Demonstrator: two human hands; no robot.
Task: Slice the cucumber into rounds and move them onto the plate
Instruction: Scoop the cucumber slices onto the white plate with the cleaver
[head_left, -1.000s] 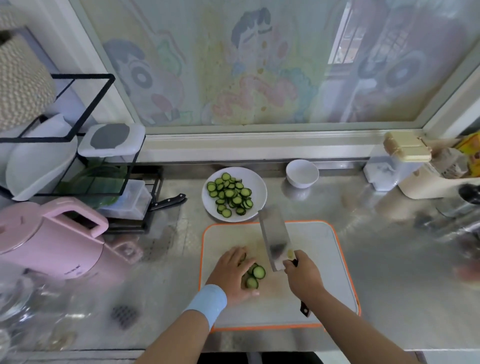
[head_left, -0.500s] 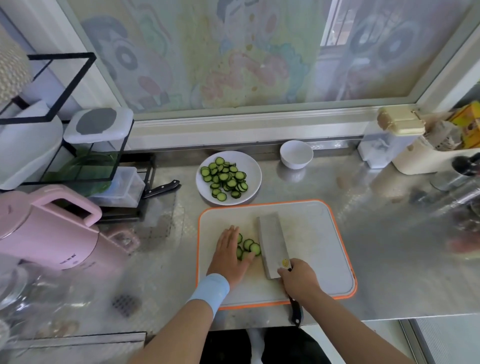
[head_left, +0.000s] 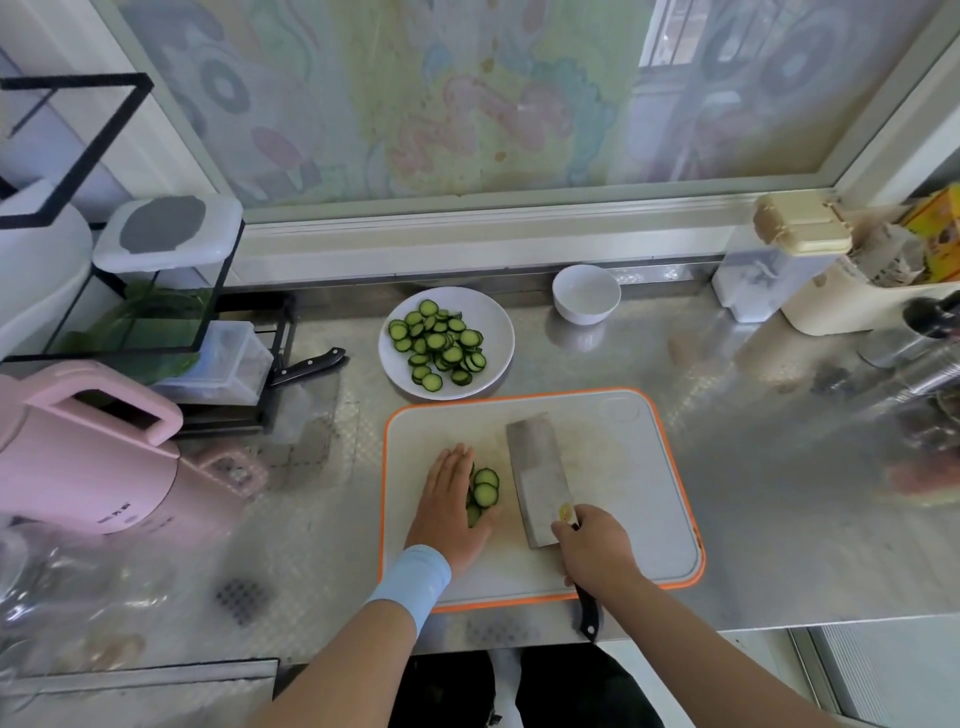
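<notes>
On the steel counter's orange-rimmed white cutting board (head_left: 649, 467), dark-green cucumber rounds (head_left: 485, 488) lie between the flat, straight-fingered left hand (head_left: 447, 504) touching them and the right hand's (head_left: 597, 551) gripped broad steel cleaver (head_left: 540, 478), with the round white plate (head_left: 493, 322) beyond both hands.

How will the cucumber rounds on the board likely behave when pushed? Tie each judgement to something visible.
The rounds lie flat and overlapped, so they should slide rather than roll. Their pale cut faces are likely moist, so some may cling to the board or cleaver. Thin and probably light, they could scatter if the left hand pushes fast.
</notes>
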